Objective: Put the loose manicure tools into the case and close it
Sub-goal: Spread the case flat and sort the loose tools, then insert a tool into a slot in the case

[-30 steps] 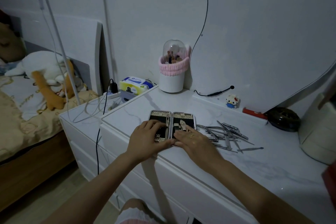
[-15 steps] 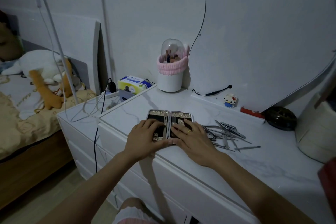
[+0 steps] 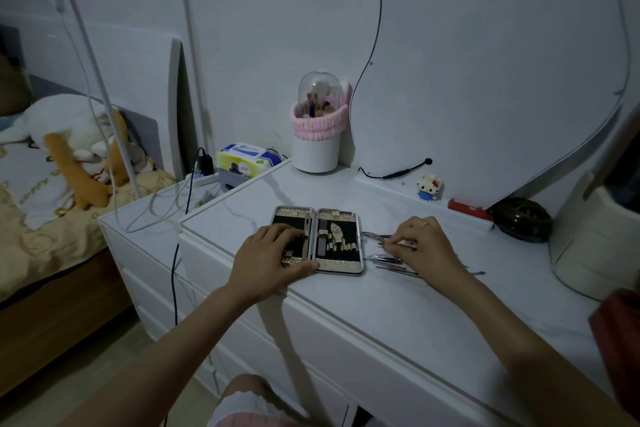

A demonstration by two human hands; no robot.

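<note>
The manicure case (image 3: pixel 341 265) lies flat and wide open on the white dresser top (image 3: pixel 398 308), gold-edged with a black lining and tools strapped into its right half. My left hand (image 3: pixel 268 258) rests palm down on the case's left half, fingers spread. A pile of loose steel manicure tools (image 3: pixel 384 258) lies just right of the case. My right hand (image 3: pixel 424 246) is over that pile, fingertips pinched on a thin metal tool; much of the pile is hidden under it.
At the back stand a white brush holder with a pink band (image 3: pixel 317 135), a small toy figure (image 3: pixel 429 186), a red object (image 3: pixel 469 209) and a dark round item (image 3: pixel 523 219). A white appliance (image 3: pixel 595 236) stands far right. A wipes pack (image 3: pixel 247 158) and cables lie left.
My right hand has left the case's right half and moved right onto the tool pile. My left hand stays on the left half.
</note>
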